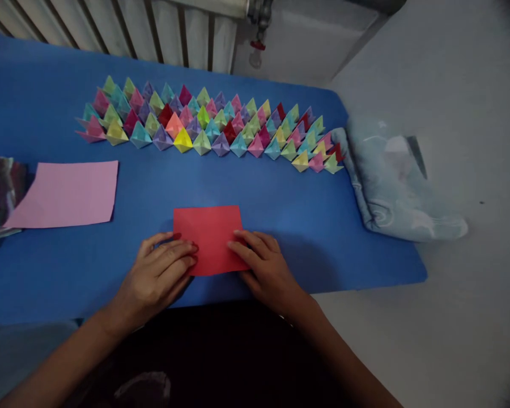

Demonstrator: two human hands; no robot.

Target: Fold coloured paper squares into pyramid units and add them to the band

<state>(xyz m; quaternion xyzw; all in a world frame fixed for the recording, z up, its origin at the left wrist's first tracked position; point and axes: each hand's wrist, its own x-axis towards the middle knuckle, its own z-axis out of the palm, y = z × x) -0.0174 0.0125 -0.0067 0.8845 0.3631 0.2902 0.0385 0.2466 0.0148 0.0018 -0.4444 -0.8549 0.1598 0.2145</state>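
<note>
On a smooth blue tabletop point(153, 184), a person's left hand point(155, 277) and right hand point(264, 266) rested with fingers over opposite sides of a flat red rectangular paper sheet point(212, 235) near the front edge; in the dim light, whether the thumbs pinched it from below could not be told. The sheet seemed light, thin and easily creased, best held by its sides. Beyond it stood rows of small multicoloured folded-paper pieces point(213, 131).
</note>
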